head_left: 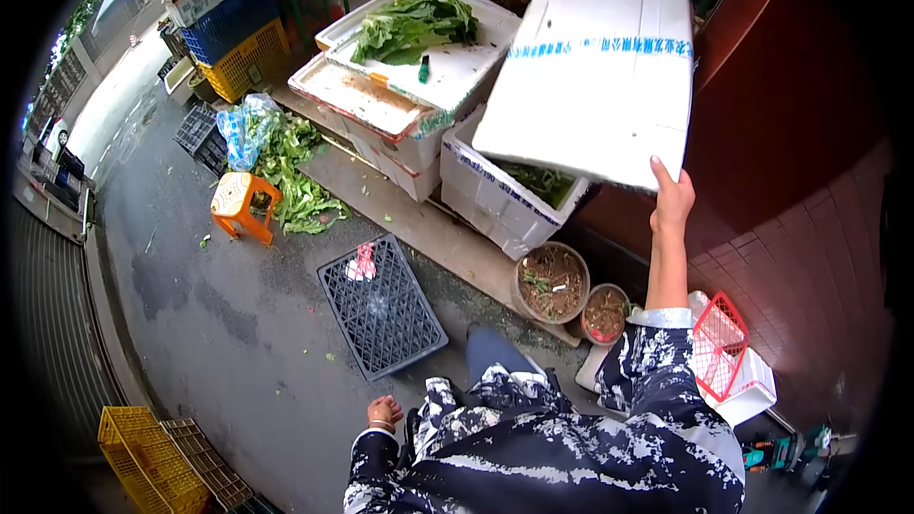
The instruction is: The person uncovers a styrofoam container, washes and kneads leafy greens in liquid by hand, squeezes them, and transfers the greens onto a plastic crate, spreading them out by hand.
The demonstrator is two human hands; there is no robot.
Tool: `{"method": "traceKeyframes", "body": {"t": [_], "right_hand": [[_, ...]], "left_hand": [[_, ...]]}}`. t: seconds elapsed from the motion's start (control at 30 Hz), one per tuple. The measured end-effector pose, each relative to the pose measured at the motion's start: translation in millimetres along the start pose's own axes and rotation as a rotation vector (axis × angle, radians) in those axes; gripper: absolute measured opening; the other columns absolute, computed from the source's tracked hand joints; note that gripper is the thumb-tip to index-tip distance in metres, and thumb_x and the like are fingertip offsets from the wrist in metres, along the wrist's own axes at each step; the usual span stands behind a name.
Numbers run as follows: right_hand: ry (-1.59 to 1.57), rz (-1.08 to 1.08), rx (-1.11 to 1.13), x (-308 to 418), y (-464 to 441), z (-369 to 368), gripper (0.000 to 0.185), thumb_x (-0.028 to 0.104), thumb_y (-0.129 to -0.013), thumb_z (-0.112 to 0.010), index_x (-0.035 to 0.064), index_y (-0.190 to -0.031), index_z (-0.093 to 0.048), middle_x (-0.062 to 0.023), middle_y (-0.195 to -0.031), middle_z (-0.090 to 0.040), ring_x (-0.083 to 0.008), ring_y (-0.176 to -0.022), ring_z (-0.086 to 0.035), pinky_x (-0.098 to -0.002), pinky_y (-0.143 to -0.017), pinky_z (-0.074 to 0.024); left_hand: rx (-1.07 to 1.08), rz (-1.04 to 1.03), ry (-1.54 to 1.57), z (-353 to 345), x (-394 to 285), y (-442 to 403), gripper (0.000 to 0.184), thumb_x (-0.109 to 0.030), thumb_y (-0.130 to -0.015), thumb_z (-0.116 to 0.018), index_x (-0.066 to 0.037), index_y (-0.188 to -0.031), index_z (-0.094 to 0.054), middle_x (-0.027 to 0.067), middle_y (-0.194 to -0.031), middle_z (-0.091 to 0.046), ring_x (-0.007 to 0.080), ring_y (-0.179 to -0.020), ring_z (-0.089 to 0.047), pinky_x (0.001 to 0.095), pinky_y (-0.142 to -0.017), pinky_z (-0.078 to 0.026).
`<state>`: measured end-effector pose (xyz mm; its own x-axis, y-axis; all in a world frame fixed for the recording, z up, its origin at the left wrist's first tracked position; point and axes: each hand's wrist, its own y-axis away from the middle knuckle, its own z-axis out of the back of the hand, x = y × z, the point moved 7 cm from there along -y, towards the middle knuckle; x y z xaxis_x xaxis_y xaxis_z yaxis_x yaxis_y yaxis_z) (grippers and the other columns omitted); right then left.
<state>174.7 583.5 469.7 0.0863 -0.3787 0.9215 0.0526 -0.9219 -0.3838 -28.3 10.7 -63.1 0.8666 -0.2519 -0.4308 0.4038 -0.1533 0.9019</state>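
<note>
My right hand grips the near corner of a white foam box lid with blue printed characters. The lid is raised and tilted over a white foam box, and some green leaves show inside through the gap beneath it. My left hand hangs low beside my body, its fingers curled with nothing visible in them. To the left of the box, leafy greens and a small green-handled tool lie on another foam lid on top of stacked foam boxes.
A black plastic crate lies on the wet ground. Beyond it are an orange stool and a heap of leaves. Two soil-filled pots stand near my feet. A red basket is at right, yellow crates at lower left.
</note>
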Motion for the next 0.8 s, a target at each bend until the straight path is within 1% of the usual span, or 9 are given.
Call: {"method": "traceKeyframes", "body": {"t": [0.17, 0.37, 0.4, 0.53, 0.57, 0.63, 0.7, 0.77, 0.8], "right_hand": [[-0.32, -0.439, -0.017, -32, 23, -31, 0.047, 0.022, -0.078, -0.07, -0.0004, -0.115, -0.052, -0.0118, -0.105, -0.06, -0.0263, -0.097, -0.058, -0.0458, -0.077, -0.05], [-0.569, -0.517, 0.128, -60, -21, -163, 0.051, 0.021, -0.077, -0.071, -0.0016, -0.117, -0.048, -0.0169, -0.111, -0.055, -0.0337, -0.099, -0.056, -0.0505, -0.074, -0.0533], [-0.579, -0.541, 0.196, -71, -35, -188, 0.057, 0.023, -0.078, -0.07, 0.002, -0.123, -0.043, -0.0186, -0.117, -0.05, -0.0342, -0.108, -0.05, -0.0525, -0.085, -0.0478], [-0.715, -0.62, 0.318, -161, -88, -297, 0.058, 0.023, -0.078, -0.071, 0.0003, -0.122, -0.042, -0.0185, -0.12, -0.049, -0.0367, -0.114, -0.047, -0.0557, -0.088, -0.0474], [-0.708, -0.67, 0.42, -186, -90, -320, 0.063, 0.032, -0.08, -0.068, 0.0004, -0.126, -0.04, -0.0195, -0.123, -0.048, -0.0341, -0.118, -0.044, -0.0525, -0.091, -0.045], [-0.37, -1.011, 0.825, -250, -111, -346, 0.101, 0.073, -0.074, -0.049, 0.0148, -0.145, -0.007, -0.0247, -0.143, -0.023, -0.0356, -0.13, -0.028, -0.0608, -0.101, -0.0232], [-0.031, -0.525, 0.733, -173, -190, -311, 0.094, 0.07, -0.077, -0.048, 0.0093, -0.143, -0.018, -0.0268, -0.138, -0.031, -0.0364, -0.128, -0.032, -0.051, -0.102, -0.0286], [0.069, -0.32, 0.679, -212, -222, -262, 0.066, 0.042, -0.084, -0.061, 0.0012, -0.13, -0.038, -0.0198, -0.126, -0.047, -0.03, -0.12, -0.044, -0.0468, -0.093, -0.043], [0.116, -0.507, 0.598, -255, -223, -225, 0.064, 0.043, -0.085, -0.058, 0.0017, -0.131, -0.038, -0.0193, -0.128, -0.046, -0.029, -0.119, -0.044, -0.0445, -0.093, -0.0421]], "left_hand": [[-0.014, 0.015, -0.05, 33, 9, 45, 0.01, -0.011, -0.086, -0.051, -0.009, -0.096, -0.048, 0.0032, -0.072, -0.054, 0.0187, -0.058, -0.056, 0.0364, -0.051, -0.05], [-0.012, -0.091, -0.002, -20, -66, 68, 0.022, -0.015, -0.088, -0.054, -0.007, -0.108, -0.05, 0.0045, -0.084, -0.06, 0.0183, -0.068, -0.061, 0.0333, -0.055, -0.051], [0.007, -0.121, 0.019, -38, -80, 76, 0.022, -0.016, -0.088, -0.054, -0.007, -0.108, -0.051, 0.005, -0.087, -0.062, 0.0181, -0.07, -0.062, 0.0326, -0.057, -0.052], [0.048, -0.224, 0.005, -111, -153, 95, 0.024, -0.015, -0.089, -0.054, -0.006, -0.111, -0.052, 0.0063, -0.094, -0.063, 0.0163, -0.075, -0.063, 0.0293, -0.061, -0.051], [0.05, -0.247, -0.012, -130, -169, 98, 0.025, -0.015, -0.089, -0.055, -0.006, -0.112, -0.051, 0.0065, -0.097, -0.063, 0.0154, -0.078, -0.062, 0.0279, -0.063, -0.051], [0.092, -0.273, -0.135, -186, -208, 98, 0.028, -0.015, -0.088, -0.057, -0.004, -0.113, -0.052, 0.0063, -0.099, -0.063, 0.0136, -0.083, -0.062, 0.0256, -0.067, -0.05], [0.292, -0.37, -0.141, -288, -252, 96, 0.026, -0.015, -0.088, -0.056, -0.005, -0.112, -0.052, 0.0057, -0.102, -0.062, 0.0148, -0.088, -0.062, 0.0273, -0.071, -0.051], [0.344, -0.355, -0.167, -336, -275, 99, 0.025, -0.014, -0.089, -0.056, -0.005, -0.112, -0.053, 0.005, -0.103, -0.062, 0.0142, -0.089, -0.061, 0.0266, -0.073, -0.05], [0.376, -0.333, -0.195, -350, -282, 99, 0.025, -0.014, -0.089, -0.055, -0.005, -0.112, -0.053, 0.0057, -0.104, -0.062, 0.0145, -0.089, -0.061, 0.0271, -0.073, -0.05]]}}
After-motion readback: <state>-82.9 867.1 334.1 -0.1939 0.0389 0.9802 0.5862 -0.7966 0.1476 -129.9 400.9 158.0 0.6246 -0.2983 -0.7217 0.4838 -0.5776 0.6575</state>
